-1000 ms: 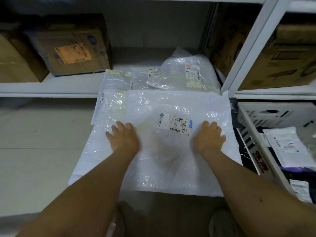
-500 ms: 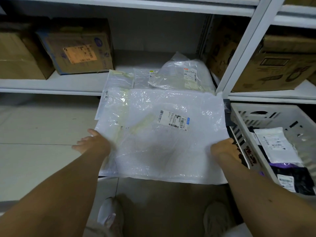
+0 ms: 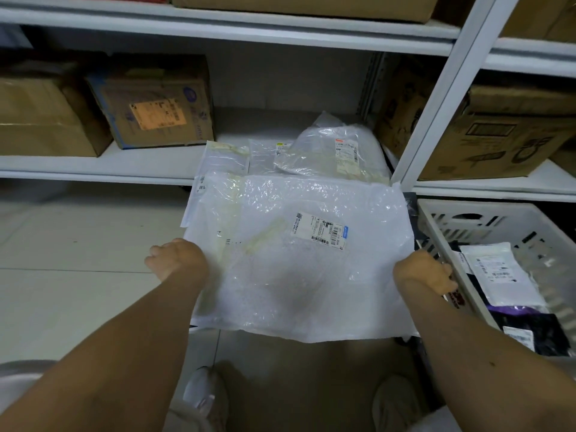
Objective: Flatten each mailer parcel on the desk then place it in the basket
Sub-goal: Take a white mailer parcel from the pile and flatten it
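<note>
The left hand (image 3: 176,260) and right hand (image 3: 422,271) grip the big mailer (image 3: 299,260) by its sides, some parcels (image 3: 495,272) already lie in the basket (image 3: 436,213) at right, and others (image 3: 330,151) wait on the far shelf.

You get dim, flat indoor light with a cool cast. Glare speckles the mailer (image 3: 299,260) toward twelve o'clock; a soft shadow darkens its middle. The shelf (image 3: 218,26) bends at the edges from wide-angle distortion. Your forearms at six o'clock are soft, and corners fall into murk.
</note>
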Tool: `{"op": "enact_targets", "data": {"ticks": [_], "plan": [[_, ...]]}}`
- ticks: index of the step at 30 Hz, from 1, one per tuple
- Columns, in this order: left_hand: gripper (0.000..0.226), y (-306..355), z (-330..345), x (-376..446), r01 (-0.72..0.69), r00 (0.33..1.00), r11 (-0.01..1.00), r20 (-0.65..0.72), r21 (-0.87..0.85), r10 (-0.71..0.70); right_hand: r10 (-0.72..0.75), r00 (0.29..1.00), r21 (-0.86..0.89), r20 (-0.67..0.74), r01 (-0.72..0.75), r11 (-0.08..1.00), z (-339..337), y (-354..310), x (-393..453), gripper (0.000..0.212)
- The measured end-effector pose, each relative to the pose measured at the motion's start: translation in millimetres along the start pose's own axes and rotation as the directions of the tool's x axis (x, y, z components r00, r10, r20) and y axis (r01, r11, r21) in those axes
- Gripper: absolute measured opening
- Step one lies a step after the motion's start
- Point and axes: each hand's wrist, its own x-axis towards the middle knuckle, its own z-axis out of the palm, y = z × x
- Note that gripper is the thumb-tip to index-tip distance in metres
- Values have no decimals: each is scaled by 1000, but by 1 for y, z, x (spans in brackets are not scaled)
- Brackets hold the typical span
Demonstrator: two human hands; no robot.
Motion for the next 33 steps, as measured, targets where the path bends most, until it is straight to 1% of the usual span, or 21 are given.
{"op": "enact_targets", "data": {"ticks": [3,4,5,7,11,14,16,19,22,23,26,29,31,33], "plan": [[37,6,-15,-12,-47,997,999,-59,21,48,-33,995,-68,-89,27,997,-11,-7,-14,35],[35,8,-21,-15,-62,995,998,-79,8,62,-69,990,-81,-119,59,995,-16,-10,-19,32],[32,9,-25,-19,-77,992,997,-97,-12,76,-93,986,-65,-137,85,994,-18,-13,-23,31],[30,13,-38,-27,-118,985,990,-138,-76,106,-143,982,-26,-127,141,990,-27,-16,-32,29],[31,19,-71,-53,-206,963,967,-204,-152,174,-199,963,13,-184,205,979,-53,-17,-46,25],[32,25,-91,-74,-263,945,954,-238,-145,225,-215,954,58,-210,232,971,-67,-17,-53,24],[31,31,-102,-88,-289,937,939,-257,-185,237,-235,942,67,-240,258,964,-79,-18,-56,24],[30,44,-119,-111,-366,903,913,-304,-181,302,-278,919,56,-280,305,951,-101,-18,-60,22],[26,63,-139,-131,-424,872,885,-351,-191,342,-276,904,87,-327,320,943,-126,-15,-56,23],[26,70,-146,-137,-437,860,883,-366,-171,355,-270,900,90,-343,318,944,-134,-13,-53,22],[26,95,-163,-160,-503,805,857,-420,-112,418,-217,904,111,-369,274,955,-162,3,-37,23],[26,126,-173,-182,-587,727,809,-461,-33,509,-137,912,169,-387,216,962,-187,28,-17,28],[27,154,-176,-200,-648,667,762,-478,6,571,-83,906,199,-416,180,963,-200,50,-4,35],[27,182,-176,-218,-712,590,699,-489,60,643,-75,898,188,-434,172,967,-209,73,5,44]]}}
